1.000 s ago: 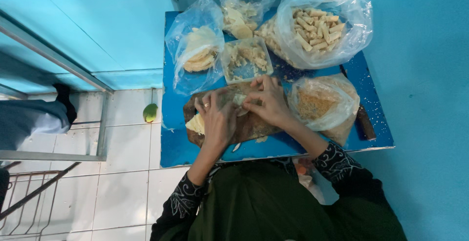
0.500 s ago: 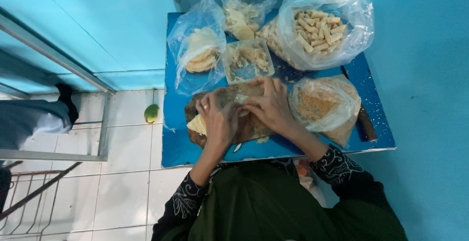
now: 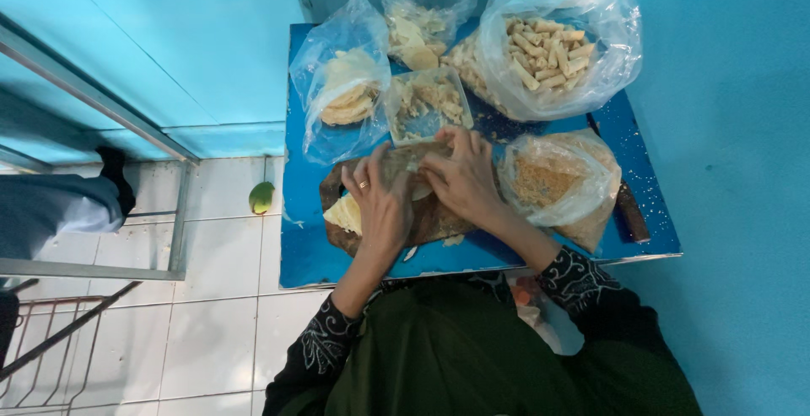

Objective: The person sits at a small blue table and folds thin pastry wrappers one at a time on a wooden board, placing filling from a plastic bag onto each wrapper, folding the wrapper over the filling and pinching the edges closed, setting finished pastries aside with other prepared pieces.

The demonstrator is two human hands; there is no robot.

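Head view: left hand (image 3: 384,205) and right hand (image 3: 460,175) are seen side by side over a wooden board (image 3: 337,192) on the blue surface (image 3: 308,260), fingers curled onto a thin pale wrapper sheet (image 3: 411,163). A crumb bag (image 3: 553,184) is placed just right.

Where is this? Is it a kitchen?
Probably a small home or stall food-making corner, not a full kitchen. A little blue table holds plastic bags of snacks, both hands work on a wooden board, and the floor is white tile.
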